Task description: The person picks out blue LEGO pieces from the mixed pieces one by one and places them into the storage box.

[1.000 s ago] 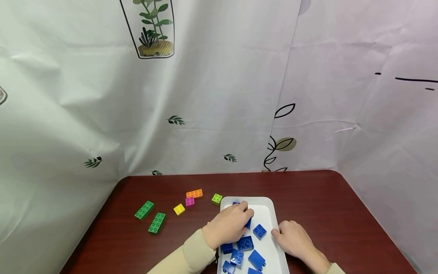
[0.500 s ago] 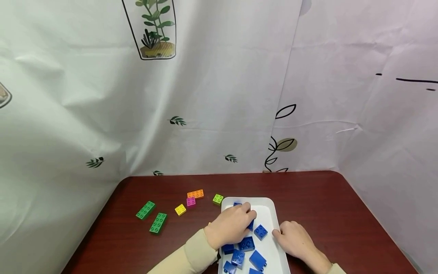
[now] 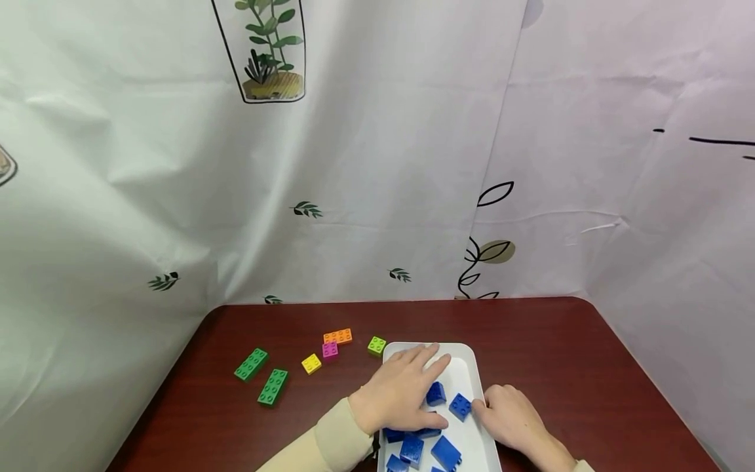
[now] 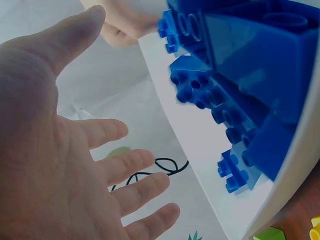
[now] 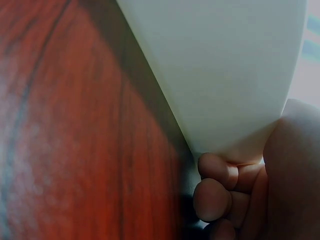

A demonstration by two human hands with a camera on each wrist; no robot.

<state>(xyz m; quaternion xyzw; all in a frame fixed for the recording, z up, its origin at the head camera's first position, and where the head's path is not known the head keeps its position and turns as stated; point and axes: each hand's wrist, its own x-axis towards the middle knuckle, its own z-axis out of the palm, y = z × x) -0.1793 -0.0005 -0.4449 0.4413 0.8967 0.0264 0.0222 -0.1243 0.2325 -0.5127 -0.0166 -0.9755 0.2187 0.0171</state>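
Note:
A white tray (image 3: 466, 362) holds several blue toy building bricks (image 3: 446, 452). Over its left half spreads my left hand (image 3: 401, 394), fingers extended and thumb apart, with no brick in its grasp. In the left wrist view the palm of that left hand (image 4: 65, 150) faces the blue bricks (image 4: 192, 80), a gap between them. My right hand (image 3: 514, 414) grips the tray's right rim. From the right wrist view, curled fingers (image 5: 212, 199) sit at the lower edge of the tray wall (image 5: 220, 85), and the thumb lies over the rim. Some bricks are hidden beneath my left hand.
Left of the tray on the dark red table (image 3: 560, 347) lie two green bricks (image 3: 272, 387), a yellow brick (image 3: 311, 364), a magenta brick (image 3: 329, 352), an orange brick (image 3: 338, 336) and a lime brick (image 3: 376, 346). A printed cloth (image 3: 366, 164) hangs behind.
My left hand's fingers have gone from curled at a blue brick to spread out. A small blue brick has shifted right, toward the tray's right rim. The right hand keeps its grip.

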